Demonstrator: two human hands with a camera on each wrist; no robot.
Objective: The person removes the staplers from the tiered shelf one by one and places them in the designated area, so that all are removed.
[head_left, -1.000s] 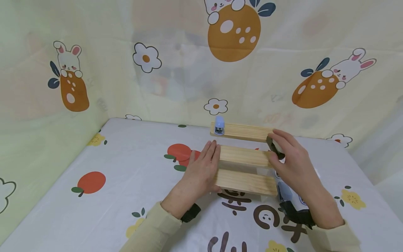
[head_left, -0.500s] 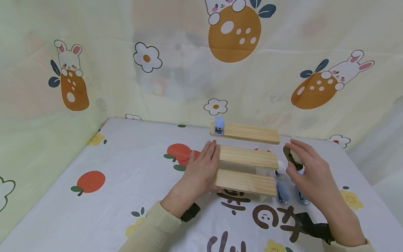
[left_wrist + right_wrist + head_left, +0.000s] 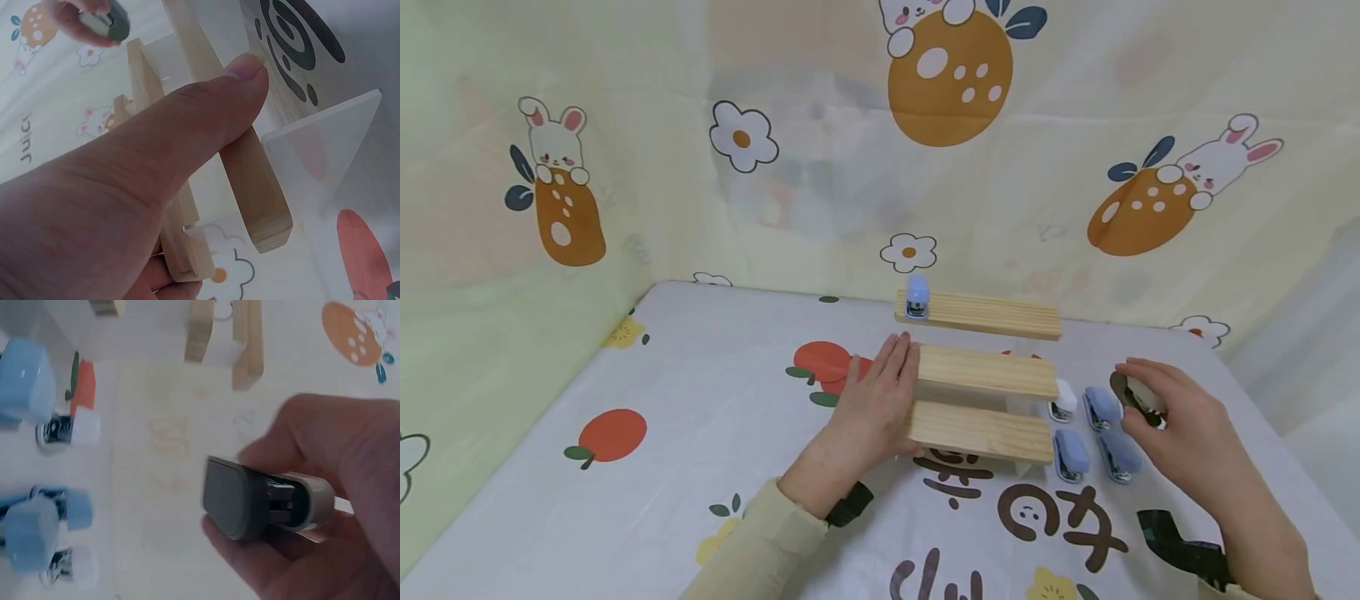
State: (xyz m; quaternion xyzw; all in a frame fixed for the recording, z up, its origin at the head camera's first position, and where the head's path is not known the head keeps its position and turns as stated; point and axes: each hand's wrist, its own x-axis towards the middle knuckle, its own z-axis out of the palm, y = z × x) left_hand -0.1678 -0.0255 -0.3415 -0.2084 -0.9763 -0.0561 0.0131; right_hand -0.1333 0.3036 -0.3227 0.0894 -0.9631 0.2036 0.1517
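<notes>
A three-tiered wooden rack (image 3: 988, 371) with translucent side panels stands mid-table. My left hand (image 3: 874, 400) holds its left end; in the left wrist view the thumb (image 3: 244, 69) lies over the lowest board and the other fingers are partly hidden behind the boards. My right hand (image 3: 1191, 429) grips a small stapler (image 3: 1138, 396) with a dark green base and cream body, held above the table right of the rack. The right wrist view shows the stapler (image 3: 231, 497) between thumb and fingers. A blue stapler (image 3: 917, 298) sits on the top board's left end.
Several staplers lie right of the rack: a white stapler (image 3: 1062, 402) beside it, and blue staplers (image 3: 1070, 456) close to the right hand. The table has a printed white cloth (image 3: 700, 458). A patterned curtain (image 3: 820, 208) rises behind and to the left.
My right hand has moved right and nearer to me, away from the rack's right end, still holding the stapler. The staplers on the table now show more fully. My left hand stays put.
</notes>
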